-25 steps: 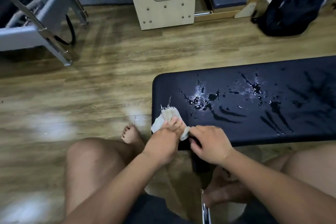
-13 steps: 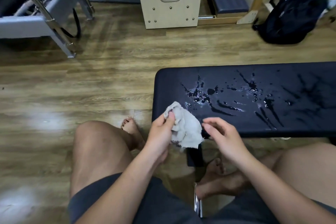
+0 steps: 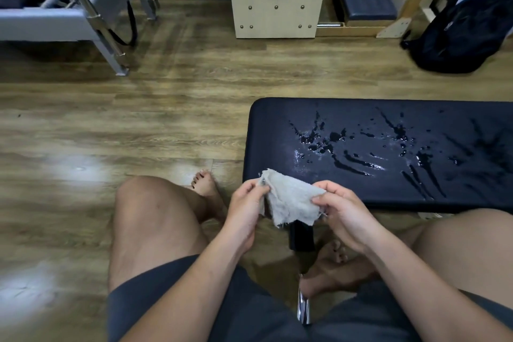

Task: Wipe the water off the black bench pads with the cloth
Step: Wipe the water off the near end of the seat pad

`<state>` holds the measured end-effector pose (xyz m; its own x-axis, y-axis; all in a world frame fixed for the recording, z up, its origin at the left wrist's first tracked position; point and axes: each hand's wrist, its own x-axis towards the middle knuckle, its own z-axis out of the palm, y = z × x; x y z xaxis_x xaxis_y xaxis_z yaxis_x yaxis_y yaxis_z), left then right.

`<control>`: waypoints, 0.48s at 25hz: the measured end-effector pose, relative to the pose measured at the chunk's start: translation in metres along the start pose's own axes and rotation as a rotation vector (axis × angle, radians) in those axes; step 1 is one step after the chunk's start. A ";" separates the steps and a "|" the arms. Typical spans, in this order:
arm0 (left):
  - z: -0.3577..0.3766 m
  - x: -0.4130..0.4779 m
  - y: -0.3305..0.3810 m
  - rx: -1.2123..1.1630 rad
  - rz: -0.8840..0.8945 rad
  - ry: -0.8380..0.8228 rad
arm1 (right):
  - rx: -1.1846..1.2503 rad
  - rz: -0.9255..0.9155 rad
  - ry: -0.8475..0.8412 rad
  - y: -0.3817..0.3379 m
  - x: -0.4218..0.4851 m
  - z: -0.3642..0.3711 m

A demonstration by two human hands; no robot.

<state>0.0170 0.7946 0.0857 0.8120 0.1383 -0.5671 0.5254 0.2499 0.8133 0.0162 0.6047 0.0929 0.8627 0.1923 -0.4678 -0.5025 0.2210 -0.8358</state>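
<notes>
No words to read — not one from where I sit.
The bag point(image 3: 458, 28) at far right carries a small pale mark — too blurred for me to make out any letters or brand.

Bench pad point(image 3: 358, 110) runs off the right edge; cloth point(image 3: 291, 200) covers part of its near edge
</notes>
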 end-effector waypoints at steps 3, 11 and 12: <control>-0.004 0.001 0.001 0.058 0.042 -0.052 | -0.061 -0.078 0.068 0.002 -0.001 -0.005; -0.001 -0.003 -0.003 0.232 0.263 -0.122 | -0.374 -0.266 0.354 0.006 0.002 -0.011; -0.004 -0.001 -0.003 0.258 0.305 -0.144 | -0.401 -0.281 0.350 0.005 0.002 -0.012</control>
<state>0.0136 0.7973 0.0830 0.9576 0.0289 -0.2867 0.2876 -0.0327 0.9572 0.0157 0.5949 0.0840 0.9610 -0.1629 -0.2234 -0.2508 -0.1733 -0.9524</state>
